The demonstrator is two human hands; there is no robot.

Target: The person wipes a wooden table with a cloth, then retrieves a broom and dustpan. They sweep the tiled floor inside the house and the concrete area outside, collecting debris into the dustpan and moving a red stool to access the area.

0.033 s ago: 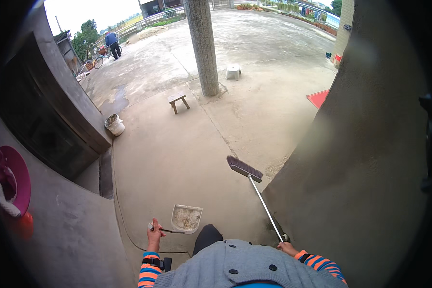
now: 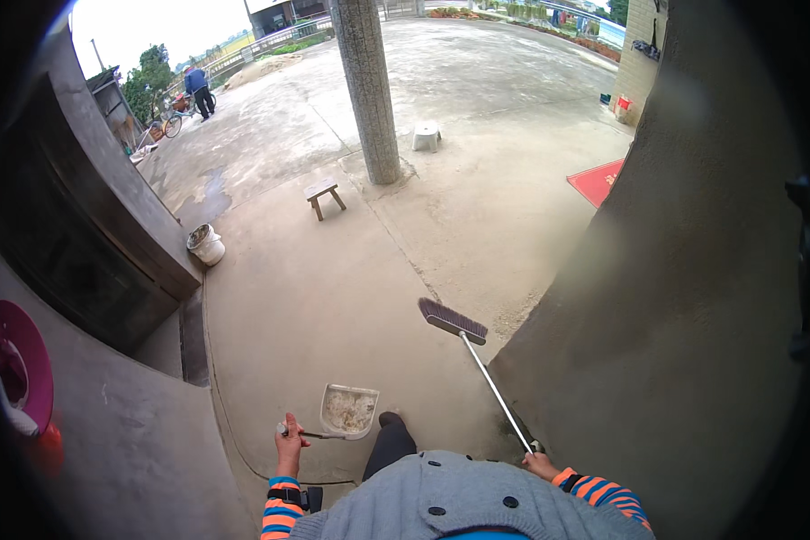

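Observation:
My left hand (image 2: 290,445) is closed round the handle of a dustpan, a finger and the thumb showing at the grip's end. The dirty white dustpan (image 2: 349,409) hangs or rests beside my leg; whether it touches the floor I cannot tell. In my right hand (image 2: 540,464) is the upper end of a broom's pale metal pole. The broom (image 2: 453,321) reaches forward from there, and its head with dark purple-brown bristles is near the foot of the right wall. My fingers on the pole are partly hidden.
Ahead on the concrete stand a small wooden stool (image 2: 324,196), a white plastic stool (image 2: 427,136) and a stone pillar (image 2: 366,99). A white bucket (image 2: 206,245) sits by the left doorway. Grey walls flank both sides. A person (image 2: 198,92) stands beside a bicycle far left.
The view has shifted slightly, and more of my leg and foot shows beside the dustpan. Both hands keep hold of the dustpan and broom.

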